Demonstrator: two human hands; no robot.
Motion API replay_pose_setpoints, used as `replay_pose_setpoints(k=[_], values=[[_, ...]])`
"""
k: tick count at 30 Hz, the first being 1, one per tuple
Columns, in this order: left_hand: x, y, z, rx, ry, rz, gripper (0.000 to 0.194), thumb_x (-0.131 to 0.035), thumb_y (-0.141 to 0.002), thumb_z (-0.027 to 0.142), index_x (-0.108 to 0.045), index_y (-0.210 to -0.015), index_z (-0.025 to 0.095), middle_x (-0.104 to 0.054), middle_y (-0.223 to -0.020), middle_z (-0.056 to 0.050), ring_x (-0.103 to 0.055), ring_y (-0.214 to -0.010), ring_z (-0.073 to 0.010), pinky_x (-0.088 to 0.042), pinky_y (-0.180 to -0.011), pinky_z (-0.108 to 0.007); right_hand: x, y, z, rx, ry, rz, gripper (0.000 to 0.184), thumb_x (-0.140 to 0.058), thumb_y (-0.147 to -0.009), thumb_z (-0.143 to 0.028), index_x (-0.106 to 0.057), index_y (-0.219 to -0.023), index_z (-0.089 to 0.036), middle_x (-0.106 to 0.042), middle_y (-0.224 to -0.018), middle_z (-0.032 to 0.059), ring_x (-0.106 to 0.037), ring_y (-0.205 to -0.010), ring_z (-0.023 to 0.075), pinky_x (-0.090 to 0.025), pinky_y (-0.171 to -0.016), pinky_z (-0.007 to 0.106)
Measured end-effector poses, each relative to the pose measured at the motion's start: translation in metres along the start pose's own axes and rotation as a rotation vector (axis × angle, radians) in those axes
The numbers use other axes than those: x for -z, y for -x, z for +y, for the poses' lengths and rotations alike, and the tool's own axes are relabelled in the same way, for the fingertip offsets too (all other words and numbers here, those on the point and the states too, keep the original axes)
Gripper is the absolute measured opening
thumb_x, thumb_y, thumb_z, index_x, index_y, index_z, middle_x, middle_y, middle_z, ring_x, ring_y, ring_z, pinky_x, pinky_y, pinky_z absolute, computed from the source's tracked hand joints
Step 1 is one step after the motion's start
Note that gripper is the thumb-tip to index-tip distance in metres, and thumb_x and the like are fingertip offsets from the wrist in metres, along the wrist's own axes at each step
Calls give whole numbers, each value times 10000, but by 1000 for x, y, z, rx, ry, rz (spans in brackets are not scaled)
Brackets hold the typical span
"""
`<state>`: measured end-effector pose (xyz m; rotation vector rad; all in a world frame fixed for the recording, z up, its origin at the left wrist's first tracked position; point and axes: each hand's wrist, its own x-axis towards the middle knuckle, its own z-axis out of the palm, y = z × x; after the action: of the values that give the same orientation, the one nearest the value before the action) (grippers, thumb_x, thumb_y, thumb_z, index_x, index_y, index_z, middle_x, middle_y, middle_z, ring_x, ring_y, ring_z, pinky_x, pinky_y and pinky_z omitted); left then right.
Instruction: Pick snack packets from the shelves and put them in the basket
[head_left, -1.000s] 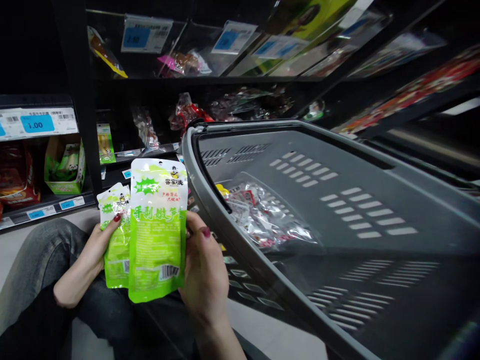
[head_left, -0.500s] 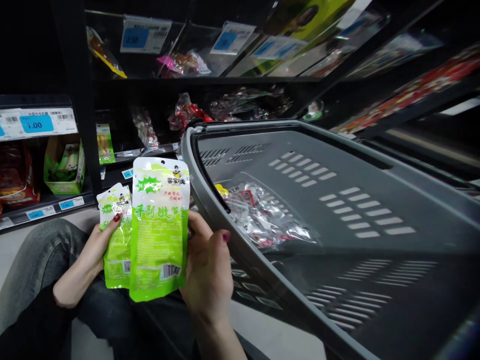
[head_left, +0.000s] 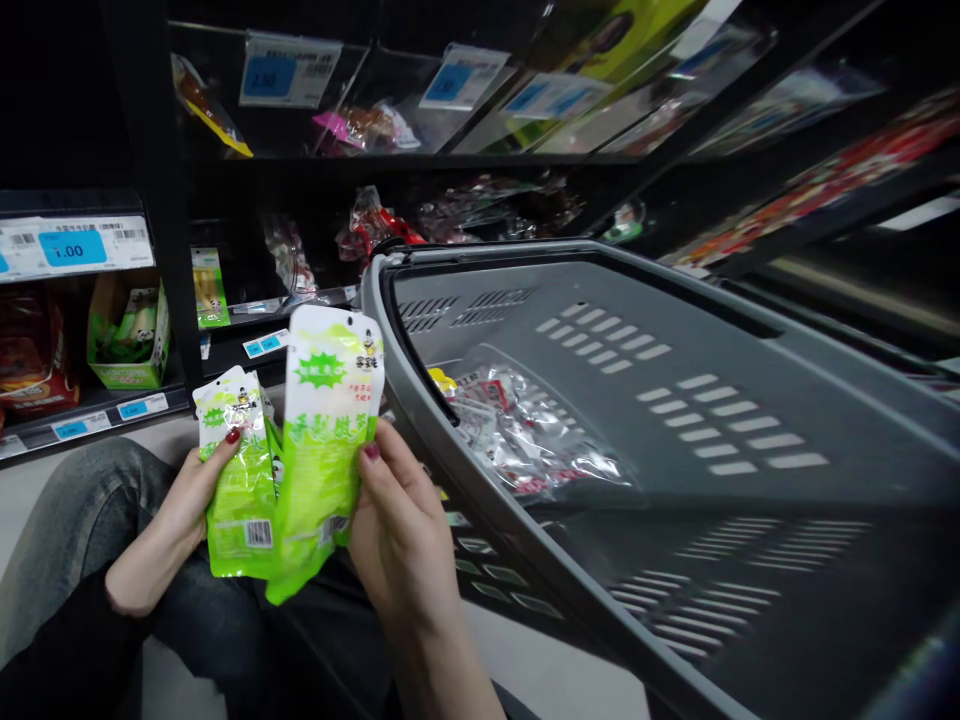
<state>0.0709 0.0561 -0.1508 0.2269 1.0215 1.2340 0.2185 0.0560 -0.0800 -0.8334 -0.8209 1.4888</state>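
Note:
My left hand (head_left: 187, 500) is closed on a few green-and-white snack pouches (head_left: 238, 500), its thumb pressed on the front one. At least one more pouch shows behind that one. In my right hand (head_left: 405, 520) is another green-and-white snack pouch (head_left: 319, 480), gripped at its right edge with the thumb in front. This pouch is tilted, its top leaning right, and its left edge overlaps the left-hand pouches. A barcode shows low on both front pouches.
A grey shopping basket (head_left: 712, 340) stands open at my right, with clear packaged snacks (head_left: 525, 430) inside. Black shelves with price tags (head_left: 75, 248) rise ahead. A small green box of pouches (head_left: 129, 335) sits on the lower left shelf. My bent knee (head_left: 97, 500) is at lower left.
The right-hand pouch has shifted slightly right and tilted, uncovering more of the left-hand pouches. My right thumb has come down onto its front. My left hand has stayed put.

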Motion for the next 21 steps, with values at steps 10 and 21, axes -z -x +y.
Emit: replay_pose_setpoints(k=[10,21], values=[[-3,2,2,6,-39,17,270,-731,-651,324,-680,-782,94,-719,-645,-80,-662,-536,-190,-527,-502,-233,5,-2,-3,-457,-491,-552,274,-391,-860,-434,-371,-674,-235,-240,-402,-156,14,-189,-2,-49,-268,148],[-2,1,2,-2,17,21,187,-701,-685,261,-680,-778,100,-720,-651,-80,-664,-542,-187,-537,-528,-245,0,4,-17,-290,101,-199,306,-458,-775,-533,-472,-676,-244,-371,-421,-97,-280,-259,73,-273,-294,203]])
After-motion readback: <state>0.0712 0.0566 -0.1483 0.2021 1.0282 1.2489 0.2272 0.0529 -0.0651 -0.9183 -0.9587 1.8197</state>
